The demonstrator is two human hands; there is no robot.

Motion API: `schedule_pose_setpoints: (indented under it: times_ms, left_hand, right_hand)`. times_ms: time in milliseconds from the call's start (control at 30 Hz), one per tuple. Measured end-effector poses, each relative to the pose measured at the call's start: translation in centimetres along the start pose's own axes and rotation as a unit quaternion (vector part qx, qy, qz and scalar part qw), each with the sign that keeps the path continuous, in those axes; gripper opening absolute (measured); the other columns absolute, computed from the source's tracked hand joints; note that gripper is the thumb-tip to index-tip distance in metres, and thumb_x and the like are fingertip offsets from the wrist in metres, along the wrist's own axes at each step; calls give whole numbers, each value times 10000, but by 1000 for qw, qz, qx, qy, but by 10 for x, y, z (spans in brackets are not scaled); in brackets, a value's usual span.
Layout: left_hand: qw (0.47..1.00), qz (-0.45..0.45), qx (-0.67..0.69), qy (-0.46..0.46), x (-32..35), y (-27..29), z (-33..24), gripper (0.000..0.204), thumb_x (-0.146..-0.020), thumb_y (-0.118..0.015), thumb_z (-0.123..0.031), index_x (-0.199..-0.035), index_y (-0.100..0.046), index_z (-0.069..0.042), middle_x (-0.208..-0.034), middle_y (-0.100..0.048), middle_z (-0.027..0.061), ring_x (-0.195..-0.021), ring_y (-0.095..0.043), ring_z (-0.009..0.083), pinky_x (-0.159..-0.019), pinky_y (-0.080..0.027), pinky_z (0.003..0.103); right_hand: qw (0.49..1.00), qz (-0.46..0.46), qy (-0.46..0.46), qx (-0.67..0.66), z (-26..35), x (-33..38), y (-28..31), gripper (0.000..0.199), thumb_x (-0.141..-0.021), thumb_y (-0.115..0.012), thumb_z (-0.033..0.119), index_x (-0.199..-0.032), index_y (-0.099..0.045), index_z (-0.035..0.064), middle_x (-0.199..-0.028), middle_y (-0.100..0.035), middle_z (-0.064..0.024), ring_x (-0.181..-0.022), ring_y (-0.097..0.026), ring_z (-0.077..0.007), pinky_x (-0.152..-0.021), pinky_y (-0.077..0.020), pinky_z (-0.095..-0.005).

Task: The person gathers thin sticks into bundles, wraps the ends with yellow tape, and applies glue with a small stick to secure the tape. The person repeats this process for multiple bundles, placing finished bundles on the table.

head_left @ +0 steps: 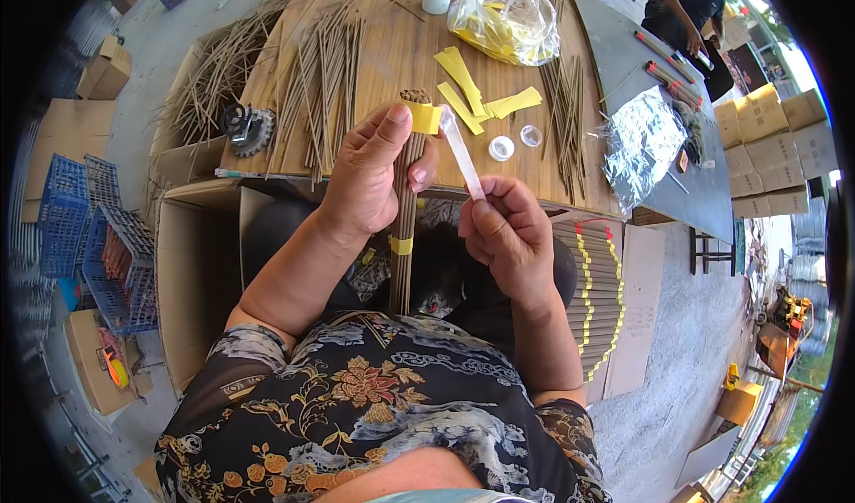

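Note:
My left hand (361, 169) is closed round an upright bundle of thin brown incense sticks (408, 204), just under its top end. A yellow paper band (421, 118) wraps the top, pressed by my left thumb. Lower down, a second yellow band (402, 245) circles the same bundle. My right hand (508, 236) pinches the lower end of a whitish, translucent strip of tape (463, 154). The strip slants up to the right edge of the top paper band and seems to touch it. Yellow paper strips (460, 75) lie on the wooden table (392, 62) beyond my hands.
Loose sticks (325, 84) cover the table's left. A tape dispenser (249, 129), small clear rolls (500, 148) and a plastic bag (506, 22) lie there too. Banded bundles (592, 294) stand at my right. An open carton (198, 271) is at my left. Another person (686, 13) stands far right.

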State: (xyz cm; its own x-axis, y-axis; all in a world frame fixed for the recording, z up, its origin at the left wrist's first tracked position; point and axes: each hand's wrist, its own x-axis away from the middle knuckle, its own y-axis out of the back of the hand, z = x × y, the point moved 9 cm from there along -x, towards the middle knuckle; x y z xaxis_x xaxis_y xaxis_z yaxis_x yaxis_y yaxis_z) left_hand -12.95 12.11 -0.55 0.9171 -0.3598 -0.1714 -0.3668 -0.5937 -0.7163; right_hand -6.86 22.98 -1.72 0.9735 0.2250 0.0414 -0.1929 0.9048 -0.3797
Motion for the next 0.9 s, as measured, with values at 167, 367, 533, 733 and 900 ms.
schedule_pose_setpoints:
  times_ms: [167, 367, 533, 733, 900]
  left_hand:
    - [1000, 0, -5, -8, 10, -13, -7, 321, -903, -448, -316, -974, -553, -21, -810, -534, 50, -552, -436, 100, -493, -346, 220]
    - [1000, 9, 8, -15, 17, -23, -13, 323, -899, -456, -317, -980, -546, -18, -830, -533, 52, -551, -435, 98, -481, -344, 224]
    - [1000, 15, 3, -21, 21, -27, -15, 336, -912, -418, -317, -953, -528, -2, -813, -513, 59, -535, -407, 86, -472, -332, 218]
    - [999, 32, 0, -27, 24, -36, -20, 325, -904, -429, -312, -933, -517, 0, -870, -506, 72, -532, -404, 72, -473, -334, 206]
    - [999, 31, -19, -40, 27, -41, -24, 315, -899, -442, -305, -931, -520, -2, -878, -512, 72, -534, -409, 68, -478, -336, 203]
  right_hand:
    - [993, -12, 83, 88, 10, 12, -12, 191, -897, -441, 61, -1080, -445, 4, -756, -523, -12, -553, -400, -23, -479, -332, -145]
    - [982, -38, 148, 114, 20, 22, -20, 223, -899, -435, 52, -1114, -452, -5, -778, -547, -14, -576, -424, -19, -507, -361, -145]
    - [983, 0, 147, 111, 20, 30, -24, 228, -902, -420, 44, -1121, -454, -10, -808, -559, -91, -563, -451, -61, -506, -389, -178]
    - [944, -16, 245, 221, 36, 36, -30, 287, -871, -469, 10, -1158, -481, 0, -819, -549, -69, -643, -483, -78, -581, -415, -189]
    - [837, -78, 373, 393, 59, 45, -47, 350, -806, -533, -65, -1146, -528, 17, -891, -547, -91, -741, -526, -123, -659, -438, -215]
